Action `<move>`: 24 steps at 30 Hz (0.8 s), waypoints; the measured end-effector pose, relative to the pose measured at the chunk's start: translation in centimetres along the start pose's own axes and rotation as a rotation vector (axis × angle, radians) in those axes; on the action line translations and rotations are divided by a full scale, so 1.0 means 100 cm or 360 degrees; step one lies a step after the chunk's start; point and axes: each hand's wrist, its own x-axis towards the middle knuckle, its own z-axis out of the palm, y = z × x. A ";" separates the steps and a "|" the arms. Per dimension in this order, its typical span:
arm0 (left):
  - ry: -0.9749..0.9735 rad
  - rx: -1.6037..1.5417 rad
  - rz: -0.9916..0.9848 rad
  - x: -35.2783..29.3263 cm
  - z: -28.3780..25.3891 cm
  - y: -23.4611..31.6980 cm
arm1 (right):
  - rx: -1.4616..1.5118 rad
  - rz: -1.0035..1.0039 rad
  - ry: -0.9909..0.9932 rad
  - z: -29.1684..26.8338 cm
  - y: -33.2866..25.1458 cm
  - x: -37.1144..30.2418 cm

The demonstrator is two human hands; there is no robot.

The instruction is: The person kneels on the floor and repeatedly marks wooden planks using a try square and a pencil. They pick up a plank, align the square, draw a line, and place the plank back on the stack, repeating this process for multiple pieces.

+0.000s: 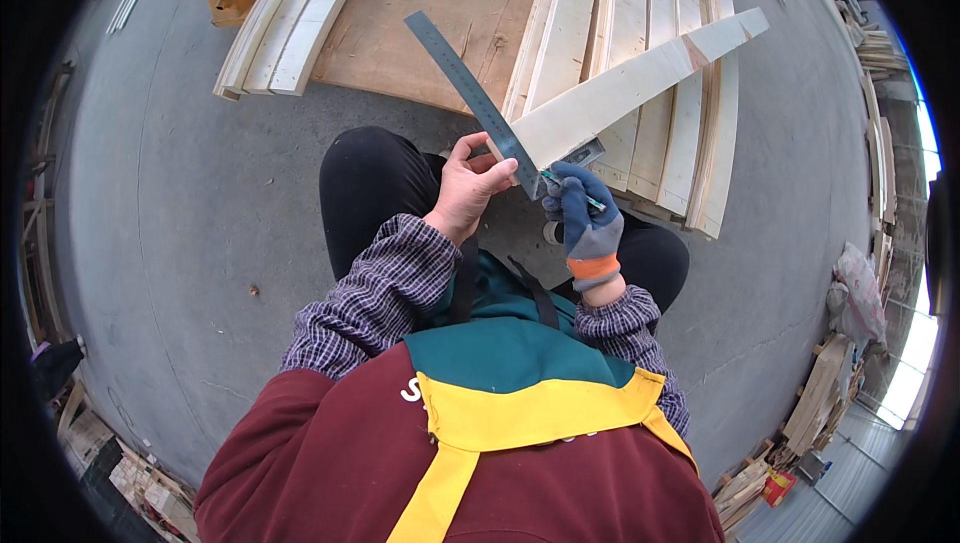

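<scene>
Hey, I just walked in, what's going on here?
A person has a pale board slanting across a row of other boards. The bare left hand grips the near end of the pale board, its thumb on a metal square whose long blade crosses that end. The right hand, in a blue-grey glove with an orange cuff, holds a slim pen-like tool close to the square's corner. Whether its tip touches the wood is too small to tell.

- I see a cream board (615, 91), a slate-blue ruler (474, 93).
- The glove (592, 228) I watch is blue, grey and orange.
- Sleeves (380, 288): purple-and-white check.
- At six o'clock: maroon top (580, 493), yellow-and-green apron (535, 411).
</scene>
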 end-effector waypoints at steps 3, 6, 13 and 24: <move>-0.0010 0.0006 0.0012 0.000 -0.001 0.000 | -0.0267 -0.0153 -0.0001 0.001 0.001 0.006; -0.0017 0.0004 0.0003 0.001 -0.002 -0.001 | -0.0356 -0.0125 -0.0052 -0.001 -0.002 0.008; -0.0012 -0.0021 0.0003 0.001 -0.002 -0.002 | -0.0575 -0.0151 -0.0105 0.004 -0.010 0.021; -0.0039 0.0003 0.0010 0.001 -0.004 -0.004 | -0.0589 -0.0268 -0.0371 0.031 -0.016 0.063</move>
